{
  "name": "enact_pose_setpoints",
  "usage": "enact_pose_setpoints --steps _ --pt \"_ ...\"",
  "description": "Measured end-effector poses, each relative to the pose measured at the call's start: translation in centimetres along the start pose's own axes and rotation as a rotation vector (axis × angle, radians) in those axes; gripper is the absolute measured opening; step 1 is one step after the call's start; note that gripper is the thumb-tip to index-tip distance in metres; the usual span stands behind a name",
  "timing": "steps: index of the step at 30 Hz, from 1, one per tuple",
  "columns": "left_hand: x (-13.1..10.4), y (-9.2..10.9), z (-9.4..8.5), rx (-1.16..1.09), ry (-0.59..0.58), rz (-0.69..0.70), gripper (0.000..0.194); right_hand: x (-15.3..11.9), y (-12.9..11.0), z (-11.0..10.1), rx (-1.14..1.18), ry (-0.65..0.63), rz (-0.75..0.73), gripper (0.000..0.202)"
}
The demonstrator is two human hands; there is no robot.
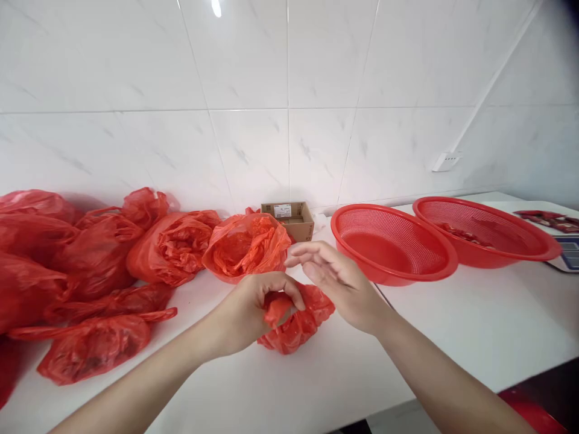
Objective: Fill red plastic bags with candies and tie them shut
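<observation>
My left hand is closed around the gathered neck of a small red plastic bag, whose body rests on the white tabletop. Just above and to the right of that bag, my right hand is held with its fingers stretched out and nothing in them. Behind both hands stands a bigger red plastic bag with its mouth open, showing crumpled red plastic inside. What the held bag contains cannot be made out.
Several filled red bags crowd the left side. At the back sits a small cardboard box. To the right are a red mesh basin and another basin holding small dark-red packets. A scale stands at the far right.
</observation>
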State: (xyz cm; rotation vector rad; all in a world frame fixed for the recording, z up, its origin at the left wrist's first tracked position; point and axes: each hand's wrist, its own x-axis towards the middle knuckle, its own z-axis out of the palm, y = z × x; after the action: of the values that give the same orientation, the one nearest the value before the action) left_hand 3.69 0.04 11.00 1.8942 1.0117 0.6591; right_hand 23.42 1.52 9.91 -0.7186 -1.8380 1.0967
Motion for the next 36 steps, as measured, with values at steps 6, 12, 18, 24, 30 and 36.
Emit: enact_pose_setpoints --steps 6,12,18,24,30,36 --pt "0.6 -3.1 1.6 0.612 0.359 0.359 0.039 0.5 4.3 1.7 0.181 -0.097 0.172 0.035" --pt "0.6 -3.9 2.4 0.625 0.448 0.424 0.043 0.0 4.2 0.4 0.195 -0.268 0.197 0.026" --pt "-0.8 -3.4 1.8 0.383 0.192 0.144 0.028 -1.6 3.9 -1.4 -0.162 -0.044 0.194 0.034" --pt "-3.6 -6.0 1.8 0.264 0.142 -0.245 0.029 -4.0 10.6 -5.4 -0.374 0.188 0.27 0.034" --pt "-2.0 -7.3 2.8 0.648 0.189 -0.132 0.032 -5.0 15.6 -7.0 -0.144 0.278 0.414 0.038" --pt "3.1 -6.6 3.4 0.929 0.038 -0.031 0.022 -4.6 14.7 -6.4 -0.178 0.347 0.392 0.039"
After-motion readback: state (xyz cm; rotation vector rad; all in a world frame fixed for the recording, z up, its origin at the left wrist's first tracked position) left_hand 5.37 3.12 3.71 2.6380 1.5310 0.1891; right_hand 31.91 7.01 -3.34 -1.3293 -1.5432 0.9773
